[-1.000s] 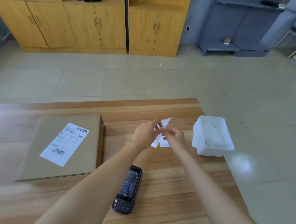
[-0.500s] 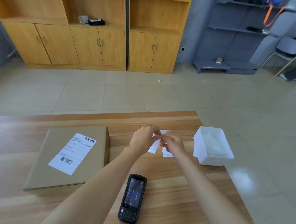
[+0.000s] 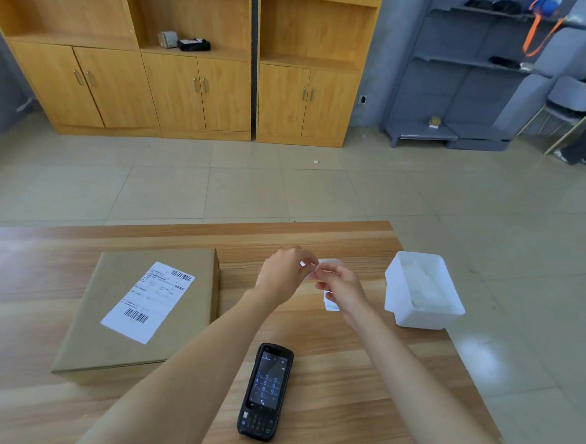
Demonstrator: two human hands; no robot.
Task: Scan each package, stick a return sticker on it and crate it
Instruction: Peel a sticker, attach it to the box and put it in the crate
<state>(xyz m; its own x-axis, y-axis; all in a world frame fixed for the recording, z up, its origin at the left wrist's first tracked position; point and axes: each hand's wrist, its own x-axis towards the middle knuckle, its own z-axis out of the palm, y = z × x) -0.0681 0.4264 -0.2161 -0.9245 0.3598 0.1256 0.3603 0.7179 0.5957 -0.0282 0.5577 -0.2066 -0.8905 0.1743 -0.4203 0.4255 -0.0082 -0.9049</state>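
The small white paper sticker slip [image 3: 331, 305] is held in the air just above the far right part of the table. Its top is caught between both hands and its lower end hangs behind the right wrist. The left hand [image 3: 283, 276] curls its fingers and pinches the slip's upper edge between thumb and forefinger. The right hand [image 3: 342, 286] pinches it from the other side, fingertips almost meeting the left's. That two-handed pinch looks like peeling a sticker from its backing, though which layer is which is too blurred to tell.

The flat brown cardboard package [image 3: 181, 335] lies to the left, well apart from the hands. Its white printed shipping label [image 3: 147, 302] faces up, so its barcodes are easy to read and the bare card around it is free for a sticker. The black handheld scanner with keypad [image 3: 265, 390] lies near the front edge between the forearms, screen lit, touched by neither hand; I judge the scan is done.

The white rectangular plastic tub [image 3: 419, 318] stands at the right edge, near the right hand. It holds more white slips, probably the sticker supply. Everything rests on the light wooden table [image 3: 343, 379]. No crate is in view.
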